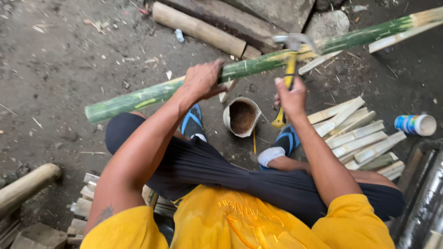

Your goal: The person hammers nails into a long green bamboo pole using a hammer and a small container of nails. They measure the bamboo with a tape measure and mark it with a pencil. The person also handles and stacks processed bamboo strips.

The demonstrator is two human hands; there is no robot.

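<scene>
Head view, looking down: the right hand (291,96) has its grip closed around the yellow handle of a hammer (290,69), the handle running up toward twelve o'clock from the fist and the steel head sitting on, or just at, a green bamboo pole (240,69). The left hand (201,80) has its grip wrapped over the same pole, at about nine o'clock from the right hand and a little higher. The pole's long axis runs from eight o'clock, low left, to two o'clock, high right, across the space above the person's knees. The hammer head meets it at the right of the left hand, so the right hand is the nearer one to the point of contact, while the left hand steadies the pole near its middle. A pale split strip (397,37) shows along the pole's underside toward its right end.

Outward from the hands, at six o'clock beneath them, a round open container with brown contents (242,116) stands on the dirt floor (60,69) between two blue sandals. At four o'clock lies a stack of pale cut bamboo slats (357,136), and beyond it, at three o'clock, a small can (415,124) lies on its side. At eleven o'clock a thick pale log (198,28) rests against a timber.
</scene>
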